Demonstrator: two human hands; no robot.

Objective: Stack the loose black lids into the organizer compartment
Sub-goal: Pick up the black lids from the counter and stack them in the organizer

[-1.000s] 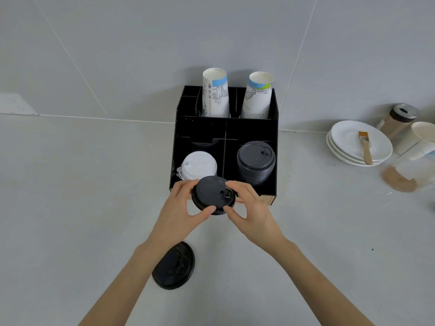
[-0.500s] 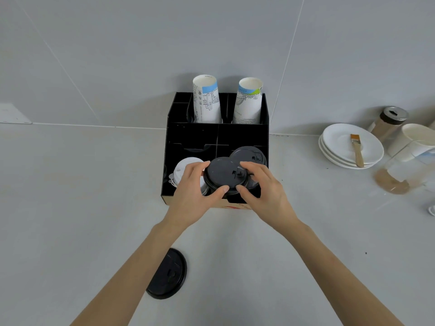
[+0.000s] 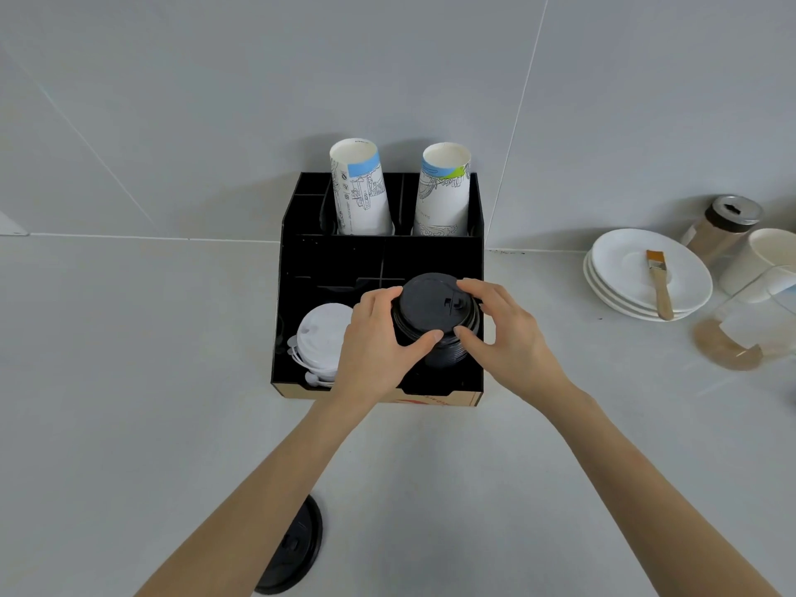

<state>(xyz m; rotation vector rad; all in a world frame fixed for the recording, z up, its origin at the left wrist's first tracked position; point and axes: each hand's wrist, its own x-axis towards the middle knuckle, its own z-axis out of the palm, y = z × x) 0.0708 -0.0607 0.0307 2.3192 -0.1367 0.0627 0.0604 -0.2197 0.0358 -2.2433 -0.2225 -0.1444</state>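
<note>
Black lid (image 3: 432,304) pinched at its rim by left hand (image 3: 375,343) and right hand (image 3: 503,338), fingers curled closed around it, seated on lid stack (image 3: 437,353) in organizer (image 3: 297,260) lower-right compartment at frame centre, probably to align it; another lid (image 3: 297,549) lies bottom centre.

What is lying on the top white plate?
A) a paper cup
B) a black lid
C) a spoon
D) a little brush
D: a little brush with a wooden handle lies across the top white plate at the right; no spoon, lid or cup is on it.
</note>
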